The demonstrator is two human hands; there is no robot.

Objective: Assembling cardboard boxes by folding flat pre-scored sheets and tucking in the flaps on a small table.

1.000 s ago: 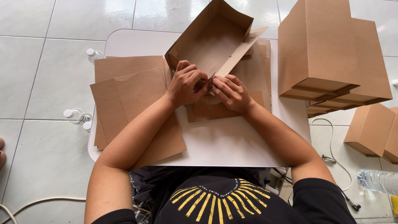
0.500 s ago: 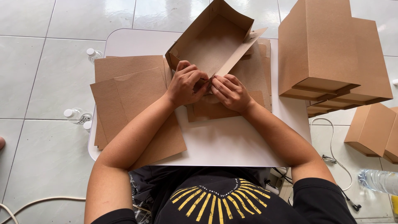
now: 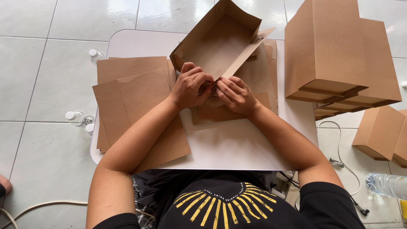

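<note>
Both hands, left hand (image 3: 191,85) and right hand (image 3: 235,95), pinch closed on a half-folded matte kraft cardboard box (image 3: 220,44); flat blanks (image 3: 135,106) lie leftward on the smooth white counter (image 3: 237,144), glossy tiled floor (image 3: 46,76) around.

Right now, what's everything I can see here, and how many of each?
half-folded box: one, brown, over table's far middle, in both hands
flat sheets: a stack, brown, table's left; more under the hands
table: one, white, centre
finished boxes: several, brown, stacked at right; count unclear
small bottles: three caps seen, clear with white caps, floor at left
water bottle: one, clear, floor at lower right
cable: one, white, floor at right
left hand: on box's near edge
right hand: on box's near edge
</note>
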